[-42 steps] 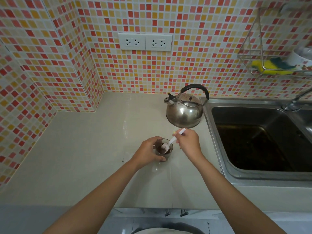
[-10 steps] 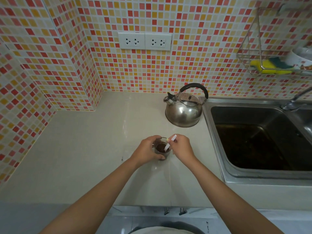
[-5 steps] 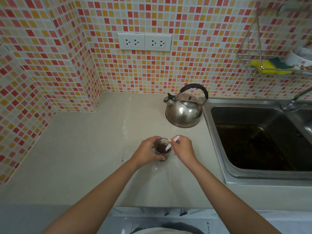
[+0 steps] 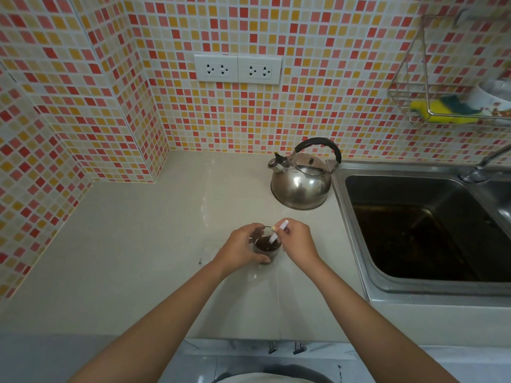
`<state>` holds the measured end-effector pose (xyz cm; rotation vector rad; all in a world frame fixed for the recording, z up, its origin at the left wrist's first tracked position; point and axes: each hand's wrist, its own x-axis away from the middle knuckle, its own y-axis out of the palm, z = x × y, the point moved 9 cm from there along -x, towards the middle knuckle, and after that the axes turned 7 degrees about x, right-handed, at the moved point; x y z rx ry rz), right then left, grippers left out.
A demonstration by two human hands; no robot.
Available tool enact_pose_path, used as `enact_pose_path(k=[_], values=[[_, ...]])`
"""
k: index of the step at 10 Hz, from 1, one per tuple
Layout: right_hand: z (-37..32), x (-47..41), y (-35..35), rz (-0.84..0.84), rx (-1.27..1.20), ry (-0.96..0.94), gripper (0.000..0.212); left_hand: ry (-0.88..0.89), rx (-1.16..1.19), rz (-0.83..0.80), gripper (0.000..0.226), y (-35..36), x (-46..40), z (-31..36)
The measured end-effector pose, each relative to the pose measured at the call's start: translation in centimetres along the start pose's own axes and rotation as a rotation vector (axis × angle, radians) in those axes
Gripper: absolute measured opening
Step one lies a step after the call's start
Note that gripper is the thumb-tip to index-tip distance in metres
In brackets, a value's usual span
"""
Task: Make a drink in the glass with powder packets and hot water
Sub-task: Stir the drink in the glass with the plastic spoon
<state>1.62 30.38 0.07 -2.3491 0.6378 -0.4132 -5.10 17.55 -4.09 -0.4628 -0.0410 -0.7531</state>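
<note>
A small clear glass (image 4: 267,248) with dark brown drink stands on the pale counter (image 4: 154,244) near its front middle. My left hand (image 4: 240,248) wraps around the glass's left side. My right hand (image 4: 297,243) pinches a white plastic spoon (image 4: 277,234) whose lower end dips into the drink, handle tilted up to the right. A steel kettle (image 4: 301,181) with a black handle stands behind the glass, next to the sink. No powder packets are in view.
A steel sink (image 4: 431,233) fills the right side, its tap (image 4: 486,161) at the back right. A wire rack (image 4: 442,106) with a yellow-green sponge hangs on the tiled wall. Two double sockets (image 4: 237,68) sit on the wall above the counter.
The spoon, lifted above the glass 4.2 s ago, now sits lower in the drink. Over the last second its handle shifts slightly; my left hand stays on the glass.
</note>
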Motion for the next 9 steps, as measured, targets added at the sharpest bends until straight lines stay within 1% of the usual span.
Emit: enact_pose_path(k=[1, 2, 3, 4, 5, 6, 7, 8, 9], values=[[0.7, 0.0, -0.3, 0.017, -0.003, 0.047, 0.027, -0.001, -0.004, 0.008, 0.085, 0.0, 0.0, -0.1], [0.8, 0.5, 0.2, -0.006, -0.057, 0.091, 0.028, 0.013, 0.004, 0.005, 0.084, 0.0, -0.1, -0.2], [0.9, 0.8, -0.4, 0.087, 0.004, 0.100, 0.014, -0.001, 0.010, 0.002, 0.087, 0.1, -0.1, -0.5], [1.6, 1.1, -0.4, 0.102, 0.057, 0.164, 0.025, -0.001, 0.025, 0.003, 0.087, 0.2, -0.1, -0.5], [2.8, 1.2, 1.2, -0.036, -0.095, 0.307, 0.028, 0.004, 0.060, 0.005, 0.088, 0.2, -0.2, -0.7], [3.1, 1.4, 1.8, -0.098, -0.168, 0.380, 0.028, 0.003, 0.092, -0.008, 0.089, 0.3, -0.3, -0.9], [3.3, 1.5, 2.1, -0.111, -0.169, 0.391, 0.025, 0.002, 0.085, -0.016, 0.090, 0.4, -0.2, -1.1], [3.4, 1.3, 2.4, -0.140, -0.203, 0.375, 0.033, 0.016, 0.061, -0.020, 0.097, 0.4, -0.1, -0.9], [2.7, 2.5, 1.5, -0.135, -0.217, 0.298, 0.076, 0.027, 0.040, -0.040, 0.111, 0.5, 1.2, -0.5]])
